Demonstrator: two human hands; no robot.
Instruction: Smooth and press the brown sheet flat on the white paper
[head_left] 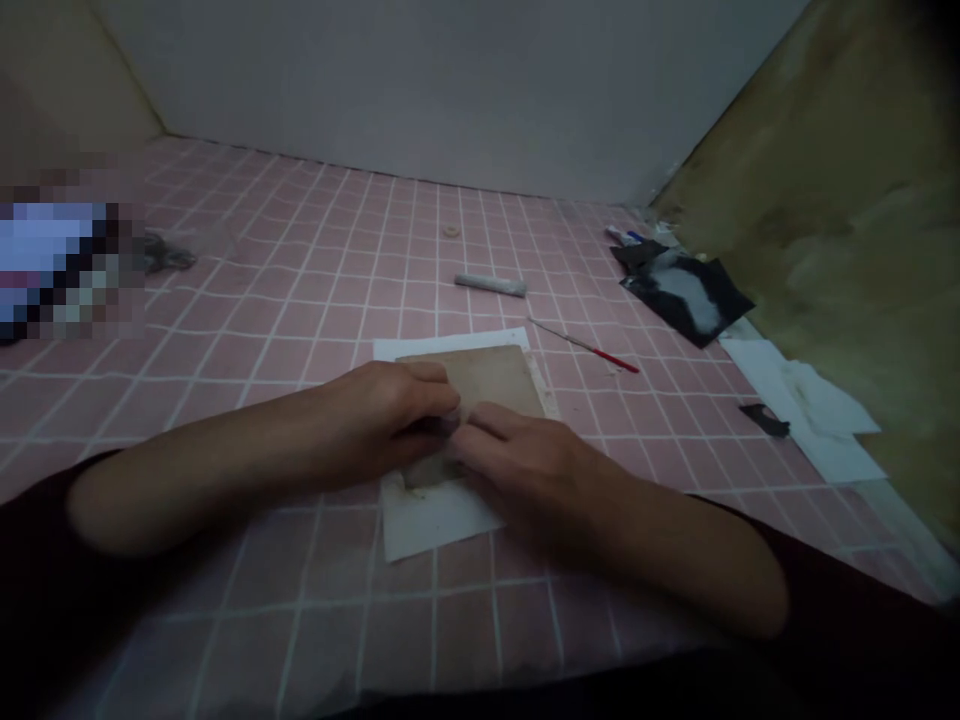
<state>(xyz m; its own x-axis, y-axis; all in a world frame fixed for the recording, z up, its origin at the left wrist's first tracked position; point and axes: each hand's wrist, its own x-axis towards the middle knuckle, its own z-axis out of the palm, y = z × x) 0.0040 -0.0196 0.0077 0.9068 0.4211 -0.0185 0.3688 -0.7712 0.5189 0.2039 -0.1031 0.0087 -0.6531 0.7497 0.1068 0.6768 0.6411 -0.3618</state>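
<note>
- The fingertips of the left hand point(386, 412) and right hand point(544, 465) meet near the centre of the frame, bunched and curled inward; they look pinched around something small, but dim light and overlap hide it, so I cannot tell what.
- Under them, mid-frame, lies a tan square board point(491, 378), flat on white paper point(442, 525); whether the hands press on it is unclear.
- The board looks thin, light and fairly stiff, probably dry rather than slippery; its bare upper edge or upper right corner seems the best hold. The paper would likely crease easily.
- Right of upper centre, a red-handled thin tool point(583, 344) and a grey rod point(490, 286) lie apart from the hands.
- At upper right, a black sheet point(729, 292) bears a whitish patch.
- Pink gridded cloth point(322, 280) spreads beneath everything.
</note>
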